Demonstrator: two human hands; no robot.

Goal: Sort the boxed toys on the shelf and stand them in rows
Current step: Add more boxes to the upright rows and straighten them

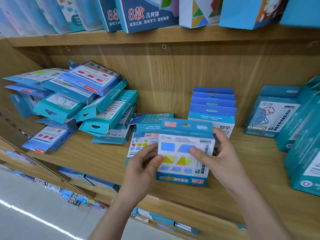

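The left hand (142,168) and right hand (223,158) each pinch a side of the blue-and-white cardboard toy box printed with coloured shapes (183,153), hang-tab upward, just before the standing row of blue boxes (213,108), the right hand nearer that row.

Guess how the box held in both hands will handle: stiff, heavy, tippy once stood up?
Probably stiff: the box keeps flat faces under the pinch of the left hand and right hand. Likely light, since thumbs and fingers alone carry it. Thin for its height, so it may tip standing alone; the standing row is packed box behind box.
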